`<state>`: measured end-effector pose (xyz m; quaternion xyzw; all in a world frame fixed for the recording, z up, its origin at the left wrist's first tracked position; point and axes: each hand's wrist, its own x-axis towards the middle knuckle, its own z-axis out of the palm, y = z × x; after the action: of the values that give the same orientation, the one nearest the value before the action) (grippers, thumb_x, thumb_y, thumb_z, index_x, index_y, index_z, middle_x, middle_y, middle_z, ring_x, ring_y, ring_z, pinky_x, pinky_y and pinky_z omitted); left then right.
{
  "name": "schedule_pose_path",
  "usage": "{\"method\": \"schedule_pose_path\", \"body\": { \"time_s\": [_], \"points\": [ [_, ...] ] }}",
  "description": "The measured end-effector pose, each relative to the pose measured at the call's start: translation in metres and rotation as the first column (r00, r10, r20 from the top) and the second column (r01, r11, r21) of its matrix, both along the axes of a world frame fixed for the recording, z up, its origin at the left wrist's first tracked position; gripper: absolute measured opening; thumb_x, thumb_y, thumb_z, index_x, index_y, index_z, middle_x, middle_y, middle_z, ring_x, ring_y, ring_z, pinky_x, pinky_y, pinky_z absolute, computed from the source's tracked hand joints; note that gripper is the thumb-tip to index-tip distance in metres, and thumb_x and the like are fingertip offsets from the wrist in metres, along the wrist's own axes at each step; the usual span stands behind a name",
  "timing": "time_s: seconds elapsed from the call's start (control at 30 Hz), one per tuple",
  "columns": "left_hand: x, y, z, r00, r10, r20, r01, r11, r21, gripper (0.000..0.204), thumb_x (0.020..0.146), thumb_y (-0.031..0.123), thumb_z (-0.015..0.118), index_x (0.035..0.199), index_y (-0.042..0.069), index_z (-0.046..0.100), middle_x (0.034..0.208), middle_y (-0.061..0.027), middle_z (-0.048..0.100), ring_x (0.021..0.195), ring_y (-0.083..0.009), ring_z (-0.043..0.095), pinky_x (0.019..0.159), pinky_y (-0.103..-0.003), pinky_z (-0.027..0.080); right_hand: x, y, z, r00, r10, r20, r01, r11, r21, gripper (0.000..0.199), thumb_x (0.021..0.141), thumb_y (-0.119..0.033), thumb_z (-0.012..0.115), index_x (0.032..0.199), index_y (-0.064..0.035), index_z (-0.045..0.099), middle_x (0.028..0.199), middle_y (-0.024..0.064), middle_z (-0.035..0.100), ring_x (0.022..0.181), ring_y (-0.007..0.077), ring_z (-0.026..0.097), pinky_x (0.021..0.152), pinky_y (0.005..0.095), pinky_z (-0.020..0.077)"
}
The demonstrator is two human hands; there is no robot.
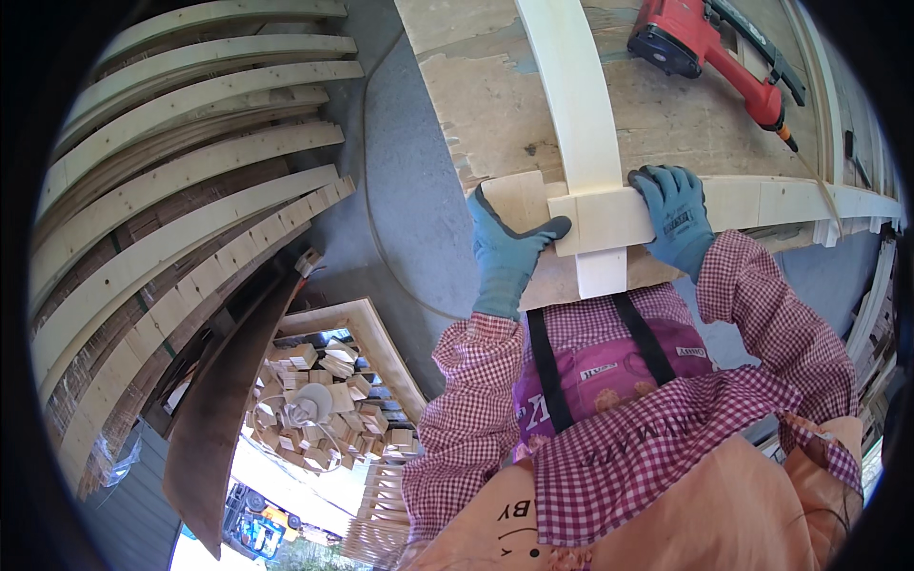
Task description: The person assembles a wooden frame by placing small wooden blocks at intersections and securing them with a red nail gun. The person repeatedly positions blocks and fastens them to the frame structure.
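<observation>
Two pale wooden slats cross on a worn plywood worktop (495,105): one long slat (579,114) runs away from me, and a crosswise slat (762,202) lies along the near edge. My left hand (505,249), in a blue glove, presses a small flat wood block (519,200) against the joint, thumb on the crosswise piece. My right hand (674,211), also gloved in blue, grips the top edge of the crosswise slat just right of the joint. A red pneumatic nail gun (709,48) lies on the worktop, beyond my right hand.
A tall stack of long wooden slats (181,190) leans at the left. Below it stands a wooden crate (367,333) filled with several small wood blocks (324,381). A thin hose (376,190) curves over the grey floor. More slats stand at the right edge.
</observation>
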<state>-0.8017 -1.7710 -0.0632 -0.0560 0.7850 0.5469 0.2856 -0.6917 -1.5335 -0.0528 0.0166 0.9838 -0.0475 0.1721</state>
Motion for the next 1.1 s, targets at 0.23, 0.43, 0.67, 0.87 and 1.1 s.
{"method": "schedule_pose_path", "body": {
  "time_s": [0.23,0.43,0.67,0.87,1.1],
  "points": [
    [-0.004,-0.013,-0.025,0.996,-0.019,0.090,0.000,0.978,0.207,0.076,0.076,0.018,0.081,0.132,0.000,0.033,0.120,-0.0158,0.052,0.107,-0.0253,0.055,0.091,-0.035,0.050,-0.001,0.000,0.001,1.000,-0.008,0.020,0.008,1.000,0.001,0.069,0.070,-0.024,0.066,0.134,-0.0125,0.043,0.130,0.0104,0.045,0.124,0.0296,0.039,0.109,0.0491,0.0220],
    [-0.040,-0.032,-0.038,0.986,0.164,0.006,-0.164,0.981,0.106,0.066,0.089,0.011,0.066,0.142,0.006,0.027,0.126,-0.0121,0.050,0.109,-0.0183,0.053,0.091,-0.031,0.049,0.003,0.003,-0.005,0.999,-0.005,-0.036,0.004,0.999,-0.035,0.069,0.070,-0.024,0.066,0.134,-0.0126,0.043,0.130,0.0107,0.045,0.124,0.0296,0.040,0.109,0.0504,0.0224],
    [-0.050,-0.006,-0.008,0.973,-0.152,-0.176,0.079,0.929,-0.362,0.081,0.086,0.022,0.067,0.148,0.000,0.019,0.131,-0.0292,0.043,0.117,-0.0414,0.048,0.098,-0.045,0.042,0.006,0.002,-0.007,0.998,-0.001,-0.059,-0.001,0.999,-0.038,0.067,0.072,-0.025,0.065,0.134,-0.0125,0.043,0.131,0.0115,0.045,0.124,0.0300,0.039,0.109,0.0506,0.0222],
    [-0.016,0.005,-0.015,0.640,-0.489,-0.592,-0.181,0.653,-0.736,0.074,0.087,0.030,0.066,0.146,0.004,0.030,0.129,-0.0287,0.041,0.111,-0.0431,0.047,0.092,-0.049,0.041,-0.003,-0.002,0.004,1.000,0.003,0.014,-0.002,1.000,-0.022,0.071,0.070,-0.023,0.067,0.135,-0.0112,0.042,0.131,0.0124,0.044,0.123,0.0304,0.039,0.109,0.0487,0.0220],
    [0.045,-0.012,0.008,0.952,-0.234,-0.199,0.161,0.932,-0.324,0.041,0.093,0.020,0.055,0.127,-0.003,0.051,0.116,-0.0234,0.057,0.103,-0.0362,0.058,0.089,-0.044,0.046,-0.005,-0.001,0.012,0.996,-0.021,0.089,0.025,0.998,-0.052,0.072,0.069,-0.019,0.068,0.135,-0.0105,0.042,0.131,0.0124,0.043,0.122,0.0298,0.039,0.108,0.0462,0.0222]
  ]
}}
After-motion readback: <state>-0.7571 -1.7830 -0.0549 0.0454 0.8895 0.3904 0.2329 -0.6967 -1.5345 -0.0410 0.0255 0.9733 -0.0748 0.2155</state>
